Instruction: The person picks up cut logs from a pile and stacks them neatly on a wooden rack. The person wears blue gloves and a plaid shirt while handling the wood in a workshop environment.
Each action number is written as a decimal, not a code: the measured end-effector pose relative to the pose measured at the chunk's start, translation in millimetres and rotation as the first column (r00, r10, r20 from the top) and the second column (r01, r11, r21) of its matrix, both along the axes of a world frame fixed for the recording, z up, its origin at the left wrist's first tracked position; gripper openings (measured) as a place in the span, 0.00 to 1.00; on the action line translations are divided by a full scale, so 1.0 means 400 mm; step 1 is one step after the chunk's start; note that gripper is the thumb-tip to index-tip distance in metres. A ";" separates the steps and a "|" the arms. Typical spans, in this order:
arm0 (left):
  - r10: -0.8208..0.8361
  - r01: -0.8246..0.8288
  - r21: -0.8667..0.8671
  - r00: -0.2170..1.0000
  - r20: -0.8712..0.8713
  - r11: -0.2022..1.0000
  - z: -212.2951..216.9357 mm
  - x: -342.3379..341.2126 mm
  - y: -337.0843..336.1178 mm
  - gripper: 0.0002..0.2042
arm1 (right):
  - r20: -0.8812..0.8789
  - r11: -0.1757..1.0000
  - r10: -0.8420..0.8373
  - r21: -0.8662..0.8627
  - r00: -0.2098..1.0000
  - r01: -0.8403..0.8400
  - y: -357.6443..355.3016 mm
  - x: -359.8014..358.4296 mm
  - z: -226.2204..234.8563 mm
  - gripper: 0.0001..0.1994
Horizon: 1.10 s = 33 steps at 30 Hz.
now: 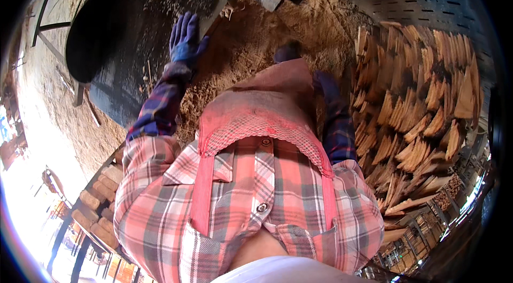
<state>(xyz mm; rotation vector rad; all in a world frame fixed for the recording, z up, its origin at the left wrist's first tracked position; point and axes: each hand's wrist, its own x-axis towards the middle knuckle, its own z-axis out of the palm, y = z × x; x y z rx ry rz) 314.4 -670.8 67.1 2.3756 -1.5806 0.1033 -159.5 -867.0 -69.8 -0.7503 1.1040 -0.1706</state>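
**Gloved hand flat on the dark machine plate**

The left hand [186, 40], in a blue glove, lies open with fingers spread on the dark metal plate [123, 42], gripping nothing. The plate's long axis runs up-right to down-left. The right hand [288, 50] is mostly hidden; its grip cannot be told. Stacked split wood [417, 101] fills the right.

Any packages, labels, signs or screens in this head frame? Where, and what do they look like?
None that I can make out: no package, label, sign or screen.
In view instead: left hand in a blue glove, fingers spread, on a dark sawdust-covered machine table.
Right hand, gloved, mostly hidden behind the red apron.
Stack of split wood pieces on the right, tan and orange.
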 end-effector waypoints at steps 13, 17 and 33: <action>0.514 -0.506 -0.090 0.845 0.148 0.858 -0.062 0.009 0.003 0.23 | -0.034 0.944 0.293 -0.149 0.955 -0.295 -0.898 0.193 -0.047 0.14; 0.702 -0.697 -0.084 0.707 0.091 0.713 -0.069 -0.093 -0.030 0.21 | -0.124 0.914 0.357 -0.157 0.926 -0.374 -1.074 0.301 0.165 0.12; 0.440 -0.283 0.340 0.485 -0.756 0.897 -0.174 -0.547 -0.187 0.17 | 0.320 0.768 0.425 0.366 0.847 -0.525 -0.994 0.268 0.022 0.09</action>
